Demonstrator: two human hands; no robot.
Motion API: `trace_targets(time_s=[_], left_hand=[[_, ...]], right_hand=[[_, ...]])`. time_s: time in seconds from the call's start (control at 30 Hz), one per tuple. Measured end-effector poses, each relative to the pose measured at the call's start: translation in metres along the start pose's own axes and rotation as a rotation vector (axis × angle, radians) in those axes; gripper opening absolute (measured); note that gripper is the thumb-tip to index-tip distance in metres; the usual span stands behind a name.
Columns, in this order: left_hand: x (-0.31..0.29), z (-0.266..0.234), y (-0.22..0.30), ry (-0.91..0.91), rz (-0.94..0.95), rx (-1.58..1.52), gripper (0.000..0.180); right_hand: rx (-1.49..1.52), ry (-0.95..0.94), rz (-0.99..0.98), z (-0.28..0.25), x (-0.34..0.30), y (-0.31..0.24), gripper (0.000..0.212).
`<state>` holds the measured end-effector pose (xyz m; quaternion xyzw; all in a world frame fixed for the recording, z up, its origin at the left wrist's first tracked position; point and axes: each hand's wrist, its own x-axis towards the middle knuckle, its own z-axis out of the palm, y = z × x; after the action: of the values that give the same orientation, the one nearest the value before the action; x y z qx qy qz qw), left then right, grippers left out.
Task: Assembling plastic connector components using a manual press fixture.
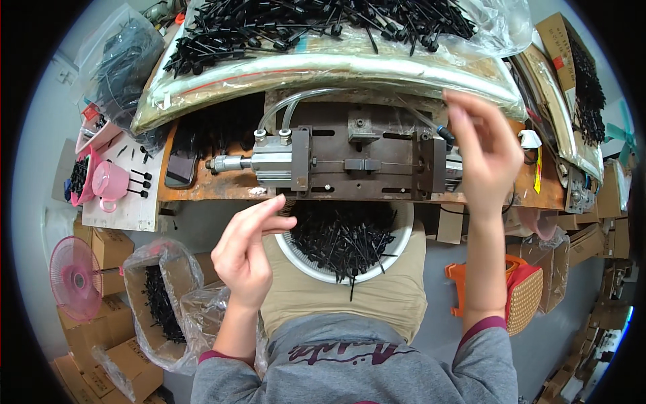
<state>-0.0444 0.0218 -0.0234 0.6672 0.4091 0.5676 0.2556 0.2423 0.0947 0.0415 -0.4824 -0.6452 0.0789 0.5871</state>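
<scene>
My left hand (245,252) hovers in front of the machine's left end, by the basket's left rim. Its fingers reach out toward the right, apart, with nothing visible in them. Raised over the right end of the machine, my right hand (486,151) has loosely bent, slightly blurred fingers, apart, and I see nothing held. The bench machine (336,182) has a silver pneumatic cylinder (274,161), clear air hoses and a small metal block (362,164) on a thin rod in its middle. A white basket (288,250) full of black stemmed plastic parts (343,236) rests on my lap.
Black parts (323,27) are heaped on a plastic-wrapped stack behind the machine. At left are a phone (180,170), a pink cup (111,182), a pink fan (76,278) and a plastic-lined box (134,296). An orange stool (459,289) stands at right, near cartons.
</scene>
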Motion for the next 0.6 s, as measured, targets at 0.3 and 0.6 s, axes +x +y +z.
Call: trace_targets(time_s=[0.3,0.6], left_hand=[[-0.014,0.009,0.001,-0.084,0.082,0.05,0.042],[-0.018,0.01,-0.002,-0.076,0.105,0.004,0.054]], right_hand=[[-0.867,-0.341,-0.388,0.015,0.136,0.088,0.053],[-1.126,-0.587,-0.67,0.027,0.165,0.111,0.053]])
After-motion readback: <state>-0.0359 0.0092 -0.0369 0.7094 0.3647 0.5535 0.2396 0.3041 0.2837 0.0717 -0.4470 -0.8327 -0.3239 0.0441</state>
